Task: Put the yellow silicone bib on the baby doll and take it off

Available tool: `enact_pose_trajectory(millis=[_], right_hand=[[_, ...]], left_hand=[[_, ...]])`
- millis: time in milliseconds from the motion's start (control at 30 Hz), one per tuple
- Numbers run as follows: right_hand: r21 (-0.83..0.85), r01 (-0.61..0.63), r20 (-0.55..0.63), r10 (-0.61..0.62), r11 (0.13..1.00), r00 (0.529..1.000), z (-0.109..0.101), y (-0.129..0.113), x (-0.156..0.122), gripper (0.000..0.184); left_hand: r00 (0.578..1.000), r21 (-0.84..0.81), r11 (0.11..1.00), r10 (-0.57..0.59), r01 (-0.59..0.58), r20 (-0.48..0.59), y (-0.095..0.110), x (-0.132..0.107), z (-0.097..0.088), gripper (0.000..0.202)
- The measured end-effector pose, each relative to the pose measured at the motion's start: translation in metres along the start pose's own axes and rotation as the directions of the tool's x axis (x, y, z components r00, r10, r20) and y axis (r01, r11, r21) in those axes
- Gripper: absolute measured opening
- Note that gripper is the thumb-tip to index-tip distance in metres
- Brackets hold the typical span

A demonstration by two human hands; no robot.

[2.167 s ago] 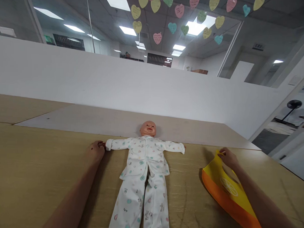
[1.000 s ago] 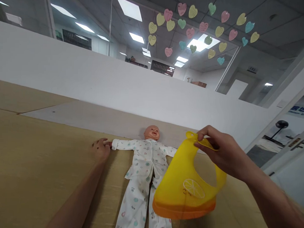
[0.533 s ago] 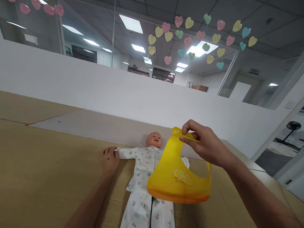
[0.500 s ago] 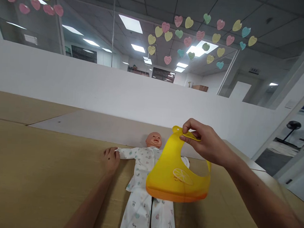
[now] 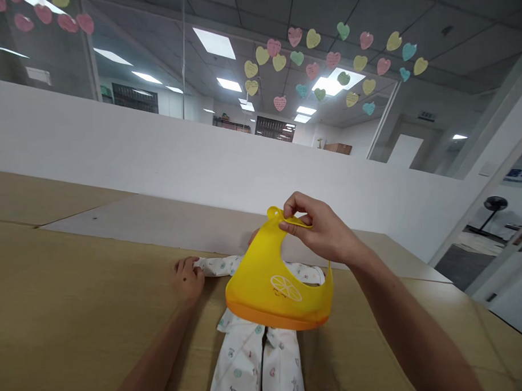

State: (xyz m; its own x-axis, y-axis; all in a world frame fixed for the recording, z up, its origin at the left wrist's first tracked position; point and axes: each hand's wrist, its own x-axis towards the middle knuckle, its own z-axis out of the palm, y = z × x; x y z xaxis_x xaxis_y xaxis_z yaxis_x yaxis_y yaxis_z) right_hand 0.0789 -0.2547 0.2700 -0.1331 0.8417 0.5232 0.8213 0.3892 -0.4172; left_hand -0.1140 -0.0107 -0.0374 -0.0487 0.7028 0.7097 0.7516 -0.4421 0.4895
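Yellow silicone bib (image 5: 274, 293) hangs from the right hand (image 5: 315, 229), with its orange catch pocket (image 5: 277, 317) lowest and its white lemon-slice print (image 5: 286, 287) turned toward the camera. The right hand's grip is pressed together: thumb and fingers pinch the narrow neck strap at the bib's top end, and a small rounded tab (image 5: 274, 213) sticks up just left of the grip. The bib's long axis drops almost straight down from the grip, so the pocket points at the table (image 5: 69, 291). The curved neck cut-out lies under the grip and to its right, and the broad body of the bib sits directly below it.

Below the grip, the bib hangs in front of a baby doll (image 5: 257, 355) in white printed pajamas, lying on its back with its legs toward the person. From this view the bib covers the doll's chest and most of its head, and its arms stretch out to either side; whether bib and doll touch cannot be told.

Left of the grip and well apart from it, the left hand (image 5: 188, 279) rests at the doll's sleeve cuff (image 5: 207, 266). Its fingers curl against the cloth, though it is unclear whether they are closed on it or only touching.

Beyond the table lies a pale board (image 5: 149, 223), and behind that stands a white partition wall (image 5: 202, 170).
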Motion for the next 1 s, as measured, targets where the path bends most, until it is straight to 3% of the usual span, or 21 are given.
enact_pose_trajectory(millis=[200, 367, 433, 500, 567, 600, 667, 767, 833, 867, 1000], right_hand=[[0.022, -0.005, 0.033, 0.004, 1.000, 0.999, 0.001, -0.006, -0.003, 0.011], [0.108, 0.044, 0.068, -0.052, 0.993, 0.996, 0.031, 0.023, 0.017, 0.012], [0.118, 0.031, 0.045, -0.037, 0.993, 0.998, 0.044, 0.036, 0.025, 0.013], [0.126, 0.017, 0.015, -0.019, 0.992, 1.000, 0.054, 0.048, 0.031, 0.013], [0.142, 0.007, 0.002, -0.007, 0.990, 1.000, 0.062, 0.058, 0.035, 0.014], [0.150, 0.004, 0.000, -0.004, 0.989, 1.000, 0.065, 0.063, 0.037, 0.015], [0.161, 0.003, -0.002, -0.003, 0.987, 1.000, 0.070, 0.072, 0.039, 0.015], [0.184, -0.003, -0.007, 0.004, 0.983, 1.000, 0.077, 0.085, 0.039, 0.015], [0.214, -0.023, -0.004, 0.024, 0.977, 1.000, 0.084, 0.094, 0.040, 0.015], [0.233, -0.031, -0.008, 0.033, 0.972, 0.999, 0.088, 0.099, 0.040, 0.015], [0.288, -0.030, -0.096, 0.060, 0.957, 0.994, 0.104, 0.124, 0.040, 0.017]], left_hand=[[1.000, -0.039, 0.999, 0.014, -0.013, 0.015, 0.002, 0.001, -0.002, 0.023], [0.998, -0.098, 0.994, -0.049, 0.052, 0.035, 0.007, 0.001, -0.010, 0.021], [0.991, -0.182, 0.975, -0.122, 0.129, 0.050, 0.016, 0.004, -0.015, 0.021], [0.969, -0.345, 0.905, -0.229, 0.248, 0.096, 0.033, 0.011, -0.023, 0.021], [0.940, -0.546, 0.766, -0.286, 0.340, 0.183, 0.057, 0.021, -0.034, 0.021], [0.940, -0.646, 0.683, -0.241, 0.341, 0.241, 0.071, 0.027, -0.040, 0.022], [0.927, -0.791, 0.509, -0.036, 0.339, 0.374, 0.099, 0.038, -0.053, 0.030], [0.801, -0.816, 0.370, 0.245, 0.444, 0.546, 0.134, 0.050, -0.066, 0.049], [0.756, -0.815, 0.362, 0.330, 0.452, 0.565, 0.149, 0.053, -0.069, 0.066], [0.756, -0.814, 0.379, 0.333, 0.440, 0.564, 0.154, 0.053, -0.068, 0.070], [0.763, -0.783, 0.444, 0.279, 0.435, 0.583, 0.160, 0.052, -0.061, 0.056]])
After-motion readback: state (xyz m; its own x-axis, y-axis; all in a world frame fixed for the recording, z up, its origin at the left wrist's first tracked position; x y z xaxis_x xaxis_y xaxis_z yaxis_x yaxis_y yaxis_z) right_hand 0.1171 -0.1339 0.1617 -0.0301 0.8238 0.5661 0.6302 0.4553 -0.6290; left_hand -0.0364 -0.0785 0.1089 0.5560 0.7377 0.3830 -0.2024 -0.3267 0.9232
